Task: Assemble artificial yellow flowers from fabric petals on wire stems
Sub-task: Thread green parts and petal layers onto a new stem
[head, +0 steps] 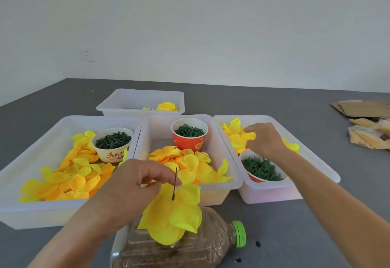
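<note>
My left hand (pixel 135 183) pinches a thin dark wire stem (pixel 174 183) that stands upright through a part-built yellow flower (pixel 173 215), held above a plastic bottle. My right hand (pixel 264 139) reaches into the right bin (pixel 316 164), its curled fingers touching a loose yellow petal (pixel 238 134); whether it holds the petal I cannot tell. More yellow and orange petals fill the left bin (pixel 38 147) and the middle bin (pixel 230 166).
Paper cups of green parts stand in the bins: a white cup (pixel 113 144), a red cup (pixel 189 134), another cup (pixel 261 168). A far bin (pixel 139 101) holds a finished flower. The bottle (pixel 211 244) lies at the front. Cardboard (pixel 363 107) lies far right.
</note>
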